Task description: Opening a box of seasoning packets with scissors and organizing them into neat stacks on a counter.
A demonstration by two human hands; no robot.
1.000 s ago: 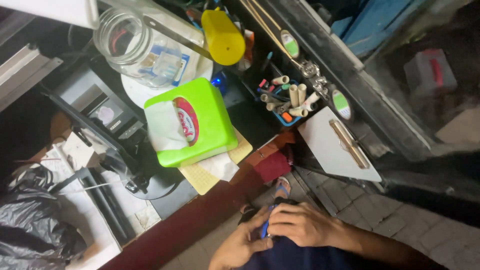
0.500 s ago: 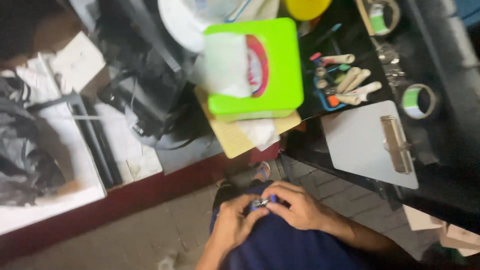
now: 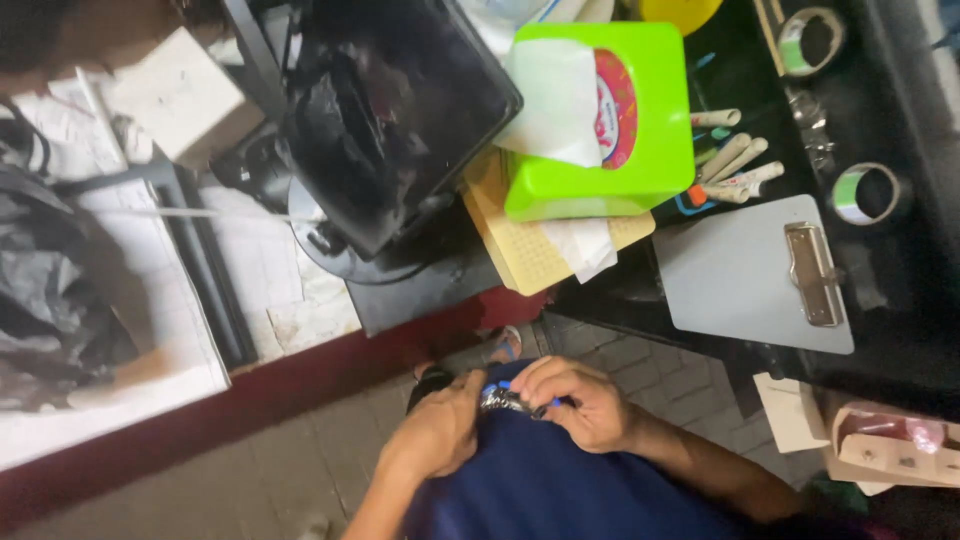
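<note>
Gripping small shiny item between both hands; long axis left-right. Left hand pinches left end, right hand right end; both equally near.

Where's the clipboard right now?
In the head view, the grey clipboard lies flat at right on the dark table, below the green tissue box and beside a tape roll.

A bright green tissue box with a white tissue sticking out sits on a yellow perforated board at the edge of a dark table. Just right of it lies a grey clipboard with a metal clip, with two rolls of tape and several markers nearby. To the left stand a black tilted screen and a black plastic bag.
</note>
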